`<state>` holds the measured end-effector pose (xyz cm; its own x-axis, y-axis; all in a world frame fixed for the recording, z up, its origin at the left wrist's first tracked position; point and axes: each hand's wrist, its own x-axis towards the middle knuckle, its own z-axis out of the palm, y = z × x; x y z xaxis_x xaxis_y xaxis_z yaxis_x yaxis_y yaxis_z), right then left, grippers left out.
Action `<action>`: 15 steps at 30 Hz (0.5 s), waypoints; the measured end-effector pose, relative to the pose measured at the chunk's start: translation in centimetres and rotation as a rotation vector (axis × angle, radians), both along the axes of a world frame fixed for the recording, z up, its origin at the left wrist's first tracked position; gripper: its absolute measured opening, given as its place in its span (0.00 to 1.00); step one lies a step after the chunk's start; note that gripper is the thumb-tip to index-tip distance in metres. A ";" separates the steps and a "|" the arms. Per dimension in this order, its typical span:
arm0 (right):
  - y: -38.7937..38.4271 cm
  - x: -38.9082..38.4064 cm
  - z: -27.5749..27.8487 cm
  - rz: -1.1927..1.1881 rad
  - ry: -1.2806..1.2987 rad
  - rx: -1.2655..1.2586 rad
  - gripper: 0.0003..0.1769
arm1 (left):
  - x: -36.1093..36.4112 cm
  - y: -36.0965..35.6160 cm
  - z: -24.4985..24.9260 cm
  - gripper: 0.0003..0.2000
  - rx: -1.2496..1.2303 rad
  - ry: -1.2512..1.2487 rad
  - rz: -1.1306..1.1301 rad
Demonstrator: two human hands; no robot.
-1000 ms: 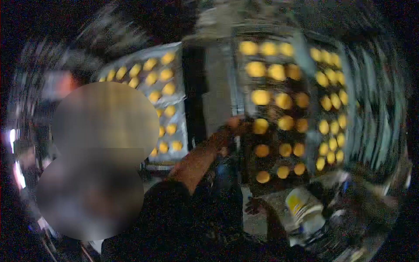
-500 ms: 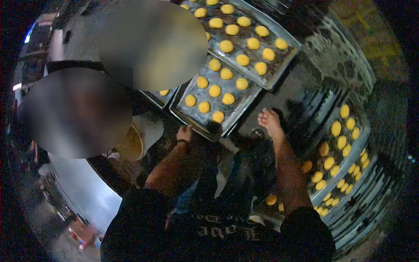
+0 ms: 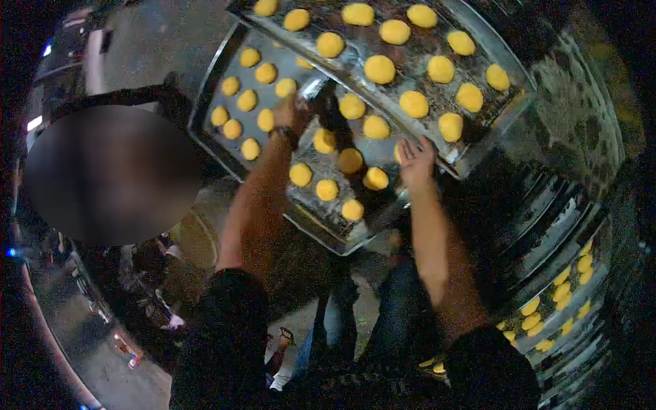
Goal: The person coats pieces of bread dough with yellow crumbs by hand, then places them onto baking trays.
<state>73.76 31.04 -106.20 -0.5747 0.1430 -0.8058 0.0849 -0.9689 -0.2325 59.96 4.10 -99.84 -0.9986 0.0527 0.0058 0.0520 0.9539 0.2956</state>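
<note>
A metal baking tray (image 3: 437, 102) bearing rounded yellow pieces, which look like dough or cookies, is at the top, overlapping the trays below it. My right hand (image 3: 418, 161) has its fingers curled at the tray's near edge by the right corner. Farther left along that edge, my left hand (image 3: 290, 116) appears closed on the tray; blur and shadow partly hide its fingers. Beneath lie a lower tray (image 3: 321, 229) with similar yellow pieces (image 3: 326, 190) and, to the left, another tray (image 3: 205, 102) with smaller-looking ones.
Several stacked trays (image 3: 547, 212), some holding yellow pieces (image 3: 562, 292), stand at the right. A round container (image 3: 198, 239) is at the left, near a person whose head is blurred out. A sandaled foot (image 3: 286, 335) shows on the floor below.
My left hand has moved up and forward from the lower tray's near edge. My right hand has come up to the upper tray, which now looks larger and nearer.
</note>
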 end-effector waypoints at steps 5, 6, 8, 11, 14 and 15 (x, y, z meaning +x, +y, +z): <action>-0.2 -2.4 -1.9 -0.166 0.020 -0.206 0.16 | -12.6 3.7 -2.6 0.19 0.139 -0.279 -0.068; -1.3 -3.3 -1.6 -0.255 -0.003 -0.220 0.15 | -13.1 4.6 -1.2 0.19 0.112 -0.325 -0.044; -2.0 -3.9 -0.7 -0.295 0.057 -0.197 0.15 | -12.7 6.0 2.6 0.19 0.012 -0.338 0.004; -2.1 -2.6 -0.5 -0.371 0.130 -0.200 0.16 | -14.7 2.7 -3.1 0.22 -0.140 -0.255 -0.035; -3.1 -2.0 -3.4 -0.350 0.262 -0.137 0.18 | -16.7 -0.2 -9.6 0.21 0.772 -0.177 0.167; -4.3 -3.0 -5.8 -0.354 0.357 -0.152 0.19 | -16.6 -1.0 -8.7 0.18 0.674 -0.075 -0.022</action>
